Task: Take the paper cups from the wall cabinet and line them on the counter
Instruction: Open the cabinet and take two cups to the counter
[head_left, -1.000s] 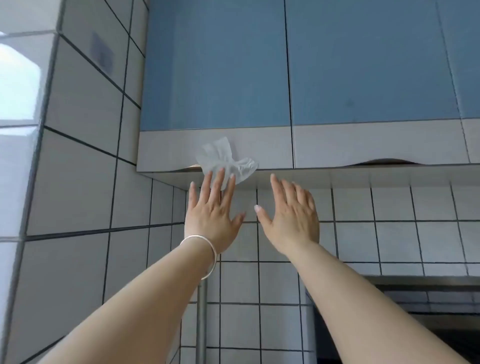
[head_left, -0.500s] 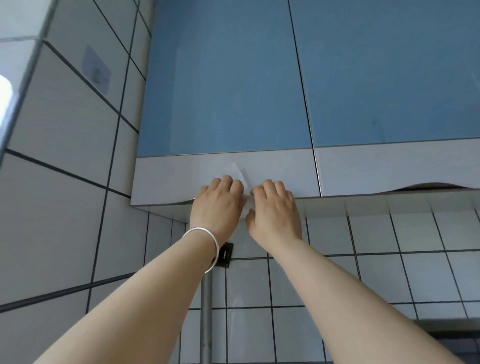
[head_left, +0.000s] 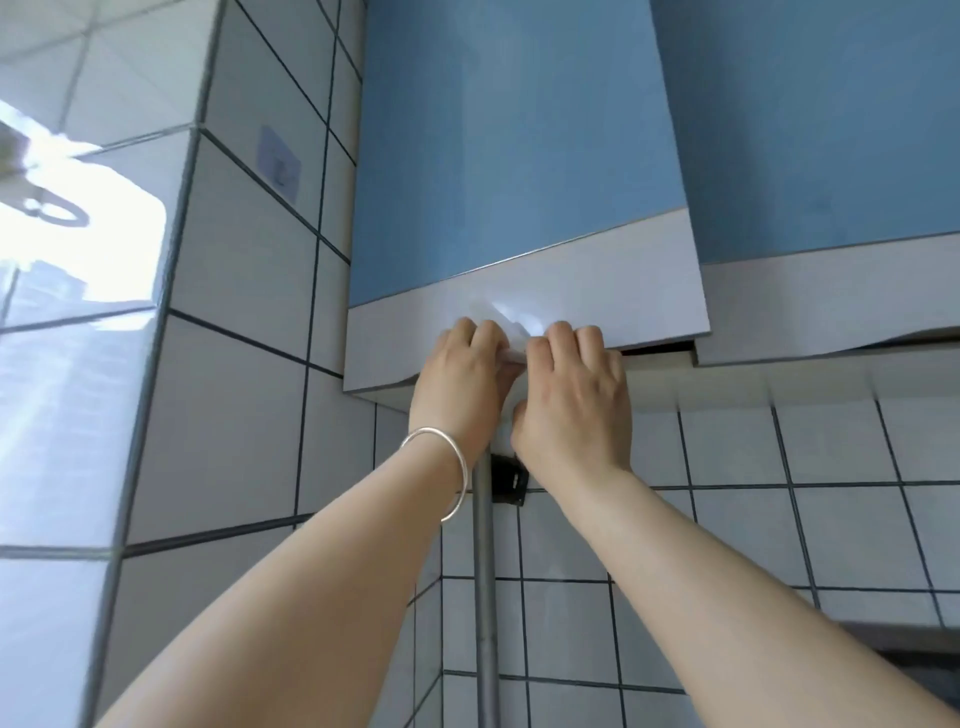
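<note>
The wall cabinet has blue doors with white lower bands. Its left door (head_left: 509, 156) stands slightly ajar, with a dark gap under its right corner. My left hand (head_left: 460, 387) and my right hand (head_left: 571, 400) sit side by side, fingers curled over that door's bottom edge. A crumpled white tissue (head_left: 506, 314) is pressed between my fingers and the white band. No paper cups show; the cabinet's inside is hidden.
The right cabinet door (head_left: 831, 130) is closed. A tiled side wall (head_left: 249, 291) stands close on the left, with a bright window (head_left: 67, 270) beyond it. A vertical grey pipe (head_left: 485, 597) with a black bracket (head_left: 509, 480) runs down the tiled back wall.
Both hands rose from below the cabinet to the left door's bottom edge and closed on it over the tissue. The door has swung out slightly. My view tilted upward.
</note>
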